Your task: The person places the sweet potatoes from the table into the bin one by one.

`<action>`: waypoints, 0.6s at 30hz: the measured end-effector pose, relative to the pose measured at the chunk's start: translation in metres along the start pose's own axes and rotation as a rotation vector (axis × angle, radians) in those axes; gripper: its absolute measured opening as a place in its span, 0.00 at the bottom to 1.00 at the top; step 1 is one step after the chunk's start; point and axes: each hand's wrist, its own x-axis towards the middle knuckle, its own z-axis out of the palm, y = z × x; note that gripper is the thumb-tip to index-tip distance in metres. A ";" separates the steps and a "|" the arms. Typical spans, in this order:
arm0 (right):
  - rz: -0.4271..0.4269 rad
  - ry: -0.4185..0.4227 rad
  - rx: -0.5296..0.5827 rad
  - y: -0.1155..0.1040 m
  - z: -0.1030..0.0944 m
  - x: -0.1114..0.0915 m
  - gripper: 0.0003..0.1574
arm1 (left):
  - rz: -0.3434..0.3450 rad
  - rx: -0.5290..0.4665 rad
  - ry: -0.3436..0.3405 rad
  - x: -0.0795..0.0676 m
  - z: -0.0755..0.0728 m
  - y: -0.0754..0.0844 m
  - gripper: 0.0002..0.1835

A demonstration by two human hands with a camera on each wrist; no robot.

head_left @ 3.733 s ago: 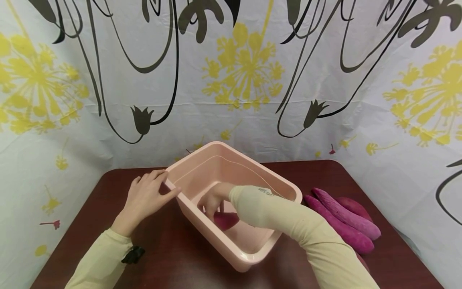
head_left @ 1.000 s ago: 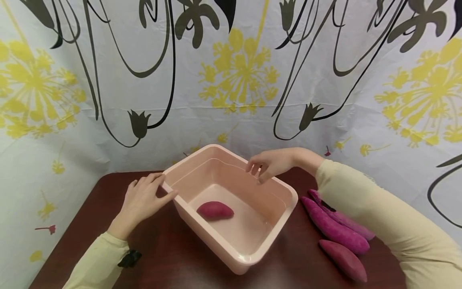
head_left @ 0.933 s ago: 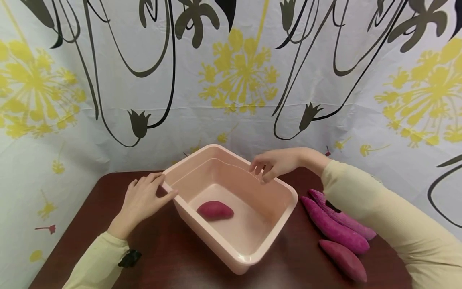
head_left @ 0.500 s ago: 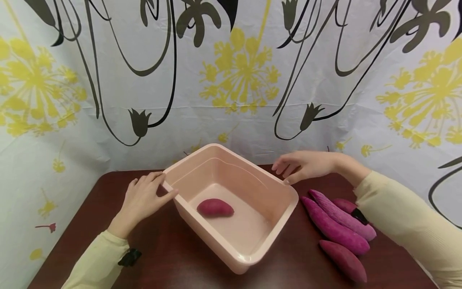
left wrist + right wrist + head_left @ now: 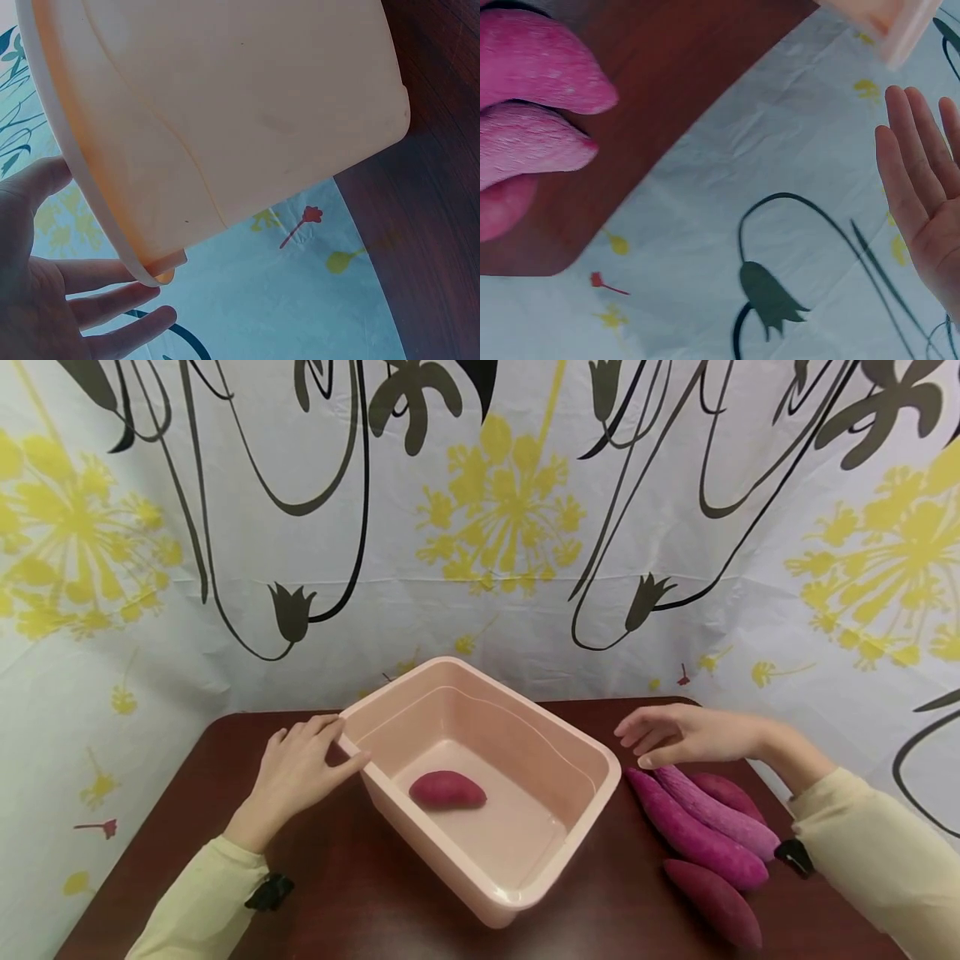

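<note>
A pink plastic basin (image 5: 517, 839) stands at an angle in mid-table, with one reddish sweet potato (image 5: 447, 790) lying on its floor. My left hand (image 5: 300, 777) rests at its left corner; the left wrist view shows the thumb and extended fingers (image 5: 97, 304) touching the rim. To the right of the basin, my right hand (image 5: 693, 735) hovers with relaxed fingers and holds nothing. Below it lie two long purple sweet potatoes (image 5: 697, 831) side by side. A darker red sweet potato (image 5: 727, 795) is partly hidden behind them, and another red sweet potato (image 5: 714, 902) lies in front.
The dark brown table (image 5: 360, 893) ends at a patterned white cloth backdrop (image 5: 480, 610), close behind the basin. Small black bands show at both cuffs, one of them a dark wristband (image 5: 270, 892) on the left arm.
Earlier my right hand was inside the basin at the sweet potato. It has come out, passed over the far rim and moved right above the purple sweet potatoes. My left hand stays at the rim.
</note>
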 end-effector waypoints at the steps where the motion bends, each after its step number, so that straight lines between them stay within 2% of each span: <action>1: -0.004 0.001 0.010 0.004 0.002 -0.002 0.25 | 0.000 0.000 0.000 0.000 0.000 0.000 0.35; 9: -0.036 -0.014 0.076 0.035 0.024 -0.012 0.22 | 0.004 0.002 -0.002 0.000 -0.001 -0.001 0.38; 12: -0.020 -0.022 0.080 0.048 0.033 -0.015 0.23 | 0.005 0.002 -0.001 0.000 0.000 -0.001 0.38; 18: 0.038 -0.059 0.176 0.072 0.049 -0.023 0.23 | 0.007 0.003 0.004 0.001 0.001 -0.001 0.38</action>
